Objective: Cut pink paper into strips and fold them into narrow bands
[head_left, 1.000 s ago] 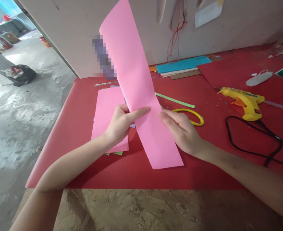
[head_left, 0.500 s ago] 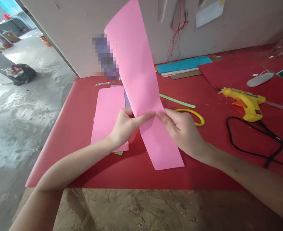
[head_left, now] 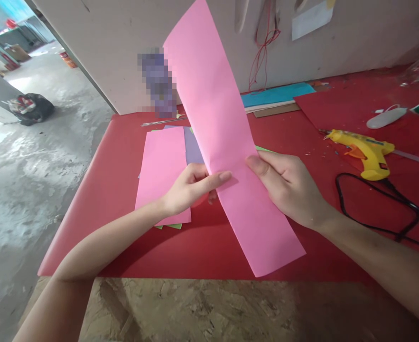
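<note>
A long strip of pink paper (head_left: 216,104) is held up at a slant above the table, its lower end hanging near the front edge. My left hand (head_left: 191,187) pinches its left edge, thumb on the front face and fingers behind. My right hand (head_left: 287,185) grips the right edge in the same way, a little higher. Below and left of the strip, a second pink sheet (head_left: 162,175) lies on a stack with purple paper (head_left: 194,149) and green paper showing at its edges. The fingers behind the strip are mostly hidden.
A yellow glue gun (head_left: 364,149) with a black cord (head_left: 344,199) lies on the red table (head_left: 102,190) at the right. Blue sheets (head_left: 280,95) rest by the back wall. Red string (head_left: 264,47) hangs there. Part of the wall area is pixelated.
My right hand has moved right, and the two thumbs have spread apart on the strip. The strip's lower end has swung right and nearer; the bend at the thumbs has flattened.
</note>
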`<act>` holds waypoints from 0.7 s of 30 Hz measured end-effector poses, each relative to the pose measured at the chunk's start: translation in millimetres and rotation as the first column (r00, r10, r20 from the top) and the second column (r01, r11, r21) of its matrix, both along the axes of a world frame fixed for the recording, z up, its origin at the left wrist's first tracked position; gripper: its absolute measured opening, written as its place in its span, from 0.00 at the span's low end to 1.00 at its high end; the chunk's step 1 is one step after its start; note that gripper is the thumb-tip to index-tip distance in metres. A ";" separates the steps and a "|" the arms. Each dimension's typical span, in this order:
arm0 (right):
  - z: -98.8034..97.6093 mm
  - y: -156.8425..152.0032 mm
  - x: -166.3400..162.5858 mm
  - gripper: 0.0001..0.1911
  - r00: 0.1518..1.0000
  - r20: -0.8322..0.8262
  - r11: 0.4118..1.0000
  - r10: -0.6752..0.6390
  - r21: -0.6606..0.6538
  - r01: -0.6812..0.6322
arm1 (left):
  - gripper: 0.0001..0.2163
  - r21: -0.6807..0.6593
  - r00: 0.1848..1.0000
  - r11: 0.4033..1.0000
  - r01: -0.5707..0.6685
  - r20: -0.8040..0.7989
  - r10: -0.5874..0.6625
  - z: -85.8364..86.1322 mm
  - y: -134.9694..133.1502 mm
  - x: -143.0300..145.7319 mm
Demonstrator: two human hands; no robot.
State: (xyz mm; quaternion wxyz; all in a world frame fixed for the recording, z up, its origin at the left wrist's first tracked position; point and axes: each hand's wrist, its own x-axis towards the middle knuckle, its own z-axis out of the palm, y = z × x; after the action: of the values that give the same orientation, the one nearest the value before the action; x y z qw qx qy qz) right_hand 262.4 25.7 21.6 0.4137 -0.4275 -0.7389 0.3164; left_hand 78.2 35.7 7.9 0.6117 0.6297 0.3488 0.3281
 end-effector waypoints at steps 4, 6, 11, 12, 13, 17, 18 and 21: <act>1.8 0.8 0.5 0.26 1.000 0.001 1.000 0.001 0.021 -0.001 | 0.25 0.032 0.997 0.997 -0.065 -0.044 0.066 4.3 -2.5 0.8; 1.9 1.3 1.0 0.26 1.000 0.013 1.000 -0.010 0.029 0.010 | 0.26 0.051 0.996 0.996 -0.072 -0.058 0.075 6.7 -2.7 1.1; 2.5 -0.1 1.0 0.25 0.999 0.031 1.000 -0.016 0.023 0.015 | 0.27 0.080 0.986 0.989 -0.121 -0.105 0.130 10.1 -3.0 1.7; 2.8 -0.6 0.7 0.25 0.999 0.032 0.999 -0.021 0.025 0.020 | 0.26 0.087 0.984 0.987 -0.133 -0.110 0.142 10.8 -3.0 2.0; 3.1 -1.1 0.4 0.25 0.999 0.033 0.999 -0.027 0.031 0.026 | 0.26 0.092 0.982 0.986 -0.140 -0.114 0.150 11.5 -3.0 2.2; 4.3 -1.3 -0.4 0.26 0.999 0.025 0.996 -0.045 0.084 0.043 | 0.26 0.113 0.973 0.982 -0.153 -0.157 0.170 14.1 -1.7 3.2; 4.5 -1.0 -0.5 0.26 0.999 0.022 0.994 -0.048 0.098 0.046 | 0.27 0.121 0.971 0.981 -0.154 -0.166 0.173 14.1 -1.2 3.3; 4.2 0.1 0.1 0.26 0.999 0.014 0.993 -0.046 0.113 0.044 | 0.29 0.121 0.977 0.985 -0.121 -0.162 0.140 12.2 -0.4 3.3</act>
State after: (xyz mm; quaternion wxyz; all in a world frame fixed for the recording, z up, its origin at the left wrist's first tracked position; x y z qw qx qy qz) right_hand 262.5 25.7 25.8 0.4381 -0.4227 -0.7490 0.2614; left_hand 81.5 35.3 20.1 0.5210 0.6639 0.4218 0.3316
